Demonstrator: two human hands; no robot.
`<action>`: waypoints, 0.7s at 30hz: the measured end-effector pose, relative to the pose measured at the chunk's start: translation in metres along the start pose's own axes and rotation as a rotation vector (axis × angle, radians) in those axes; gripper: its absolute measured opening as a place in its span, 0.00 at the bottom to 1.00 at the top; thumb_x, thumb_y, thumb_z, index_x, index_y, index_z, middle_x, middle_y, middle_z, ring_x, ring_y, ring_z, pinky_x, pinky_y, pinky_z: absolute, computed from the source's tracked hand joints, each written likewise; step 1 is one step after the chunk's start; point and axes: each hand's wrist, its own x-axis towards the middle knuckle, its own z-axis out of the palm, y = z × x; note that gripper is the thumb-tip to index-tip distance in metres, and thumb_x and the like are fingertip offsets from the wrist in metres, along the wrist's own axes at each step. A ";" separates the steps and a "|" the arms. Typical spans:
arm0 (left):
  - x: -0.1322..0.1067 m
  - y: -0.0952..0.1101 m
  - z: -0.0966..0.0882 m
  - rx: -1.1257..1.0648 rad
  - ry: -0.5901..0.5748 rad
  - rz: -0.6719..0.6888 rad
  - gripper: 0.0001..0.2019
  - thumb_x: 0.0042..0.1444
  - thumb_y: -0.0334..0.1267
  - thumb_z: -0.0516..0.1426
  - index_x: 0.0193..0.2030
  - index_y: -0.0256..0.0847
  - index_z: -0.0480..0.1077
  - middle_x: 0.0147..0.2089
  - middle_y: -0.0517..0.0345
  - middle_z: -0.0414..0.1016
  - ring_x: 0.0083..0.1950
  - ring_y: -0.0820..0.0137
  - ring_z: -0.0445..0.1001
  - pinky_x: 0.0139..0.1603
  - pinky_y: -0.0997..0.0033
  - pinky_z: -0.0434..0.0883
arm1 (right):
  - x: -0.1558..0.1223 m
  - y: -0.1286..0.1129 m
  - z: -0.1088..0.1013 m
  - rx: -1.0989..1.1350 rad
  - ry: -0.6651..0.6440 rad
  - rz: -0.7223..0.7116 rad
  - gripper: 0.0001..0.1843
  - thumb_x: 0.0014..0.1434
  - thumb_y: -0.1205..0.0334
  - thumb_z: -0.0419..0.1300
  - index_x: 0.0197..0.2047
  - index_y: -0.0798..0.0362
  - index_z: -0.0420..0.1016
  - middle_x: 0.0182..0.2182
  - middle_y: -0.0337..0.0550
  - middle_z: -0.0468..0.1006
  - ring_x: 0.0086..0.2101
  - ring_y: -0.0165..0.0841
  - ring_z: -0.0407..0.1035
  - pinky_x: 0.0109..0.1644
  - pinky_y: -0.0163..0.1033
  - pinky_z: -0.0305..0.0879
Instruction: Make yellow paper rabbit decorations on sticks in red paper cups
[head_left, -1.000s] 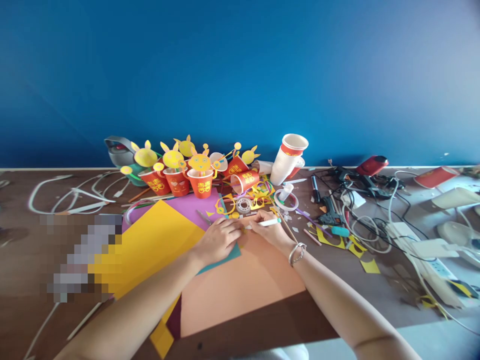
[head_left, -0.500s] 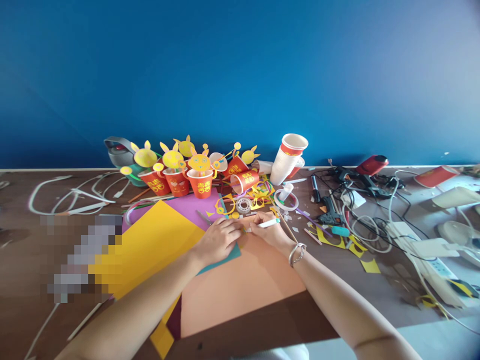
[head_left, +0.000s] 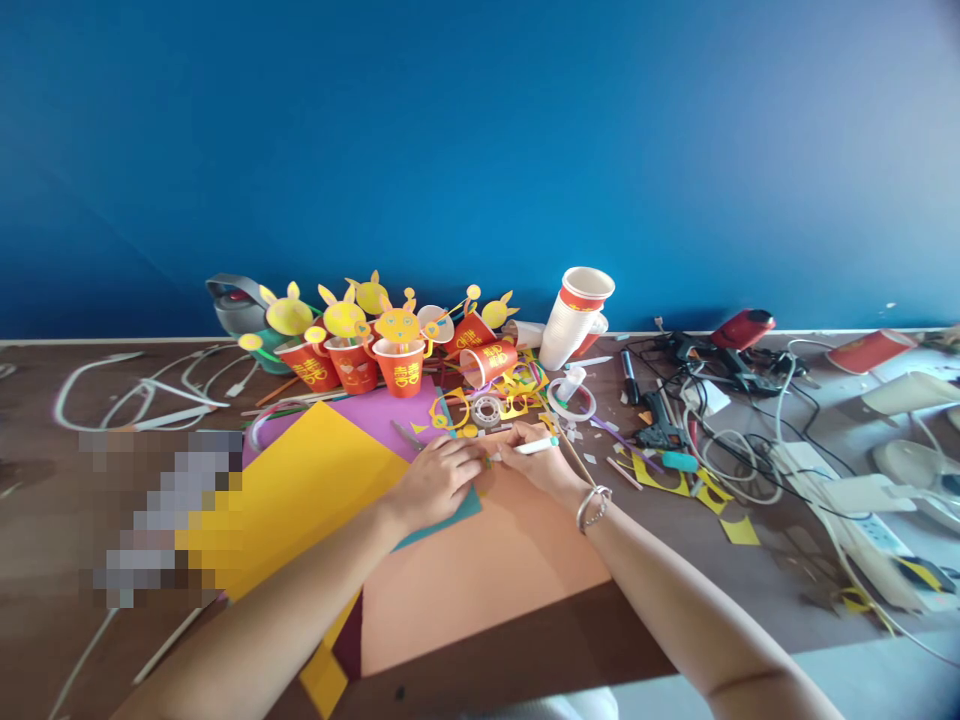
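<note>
In my right hand [head_left: 541, 462], closed in a writing grip, is a white marker [head_left: 536, 446] with a green end, its tip pointing left toward my other hand. My left hand [head_left: 439, 482] rests at the top of the orange paper sheet [head_left: 487, 580], fingers bent together over something small that they mostly hide. The fingertips of both hands are close together. Under my left hand a teal sheet [head_left: 442, 522] sticks out. To the left lies a yellow sheet [head_left: 300, 490] over a purple one [head_left: 394, 410]. Scissors [head_left: 407, 436] show partly beyond my left hand.
Red paper cups [head_left: 406, 372] with yellow animal faces stand along the wall. A stack of white cups [head_left: 566, 325] leans behind my right hand. Yellow paper scraps, a tape roll [head_left: 487, 408], glue guns [head_left: 661, 420], cables and a power strip [head_left: 877, 530] spread rightward.
Both hands stay almost in place, with the marker tip still beside the left fingertips. The whole view shifts very slightly.
</note>
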 end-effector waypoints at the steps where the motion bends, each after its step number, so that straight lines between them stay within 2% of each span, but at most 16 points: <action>1: 0.000 0.000 0.000 -0.002 0.003 0.003 0.13 0.60 0.29 0.52 0.47 0.42 0.73 0.51 0.53 0.77 0.57 0.64 0.70 0.54 0.61 0.65 | 0.000 0.000 0.000 -0.013 0.009 0.000 0.10 0.51 0.62 0.58 0.21 0.53 0.65 0.17 0.35 0.68 0.19 0.25 0.58 0.22 0.32 0.51; 5: 0.000 -0.001 0.001 -0.003 0.013 0.006 0.13 0.59 0.28 0.52 0.47 0.42 0.73 0.50 0.53 0.77 0.56 0.65 0.70 0.54 0.61 0.65 | -0.001 -0.005 0.000 0.047 0.004 0.026 0.11 0.48 0.64 0.58 0.18 0.52 0.60 0.15 0.33 0.65 0.19 0.24 0.55 0.21 0.31 0.49; 9: 0.000 -0.001 0.001 0.003 0.009 0.012 0.13 0.59 0.28 0.52 0.47 0.41 0.73 0.50 0.53 0.77 0.56 0.65 0.70 0.54 0.61 0.65 | -0.001 -0.010 0.000 0.136 -0.015 0.090 0.12 0.47 0.64 0.58 0.19 0.52 0.59 0.15 0.33 0.66 0.19 0.25 0.57 0.21 0.31 0.51; 13: 0.000 -0.001 0.001 0.006 0.009 0.014 0.12 0.60 0.28 0.52 0.47 0.41 0.73 0.51 0.53 0.77 0.57 0.64 0.70 0.54 0.60 0.65 | -0.001 -0.010 0.000 0.059 0.033 0.038 0.12 0.49 0.63 0.59 0.19 0.52 0.61 0.17 0.35 0.68 0.21 0.26 0.60 0.23 0.32 0.54; 16: 0.000 -0.001 0.002 0.002 0.012 0.016 0.12 0.59 0.28 0.52 0.46 0.41 0.73 0.51 0.53 0.77 0.57 0.64 0.70 0.54 0.60 0.64 | -0.001 -0.008 0.001 0.033 0.018 -0.011 0.11 0.51 0.62 0.58 0.20 0.53 0.63 0.18 0.36 0.70 0.22 0.26 0.60 0.25 0.32 0.56; 21: 0.000 -0.001 0.002 0.003 0.020 0.017 0.12 0.59 0.28 0.52 0.46 0.41 0.73 0.51 0.53 0.77 0.57 0.64 0.71 0.54 0.60 0.65 | -0.001 -0.006 0.002 0.063 0.008 0.020 0.12 0.49 0.62 0.58 0.19 0.53 0.61 0.16 0.34 0.67 0.20 0.25 0.57 0.22 0.31 0.51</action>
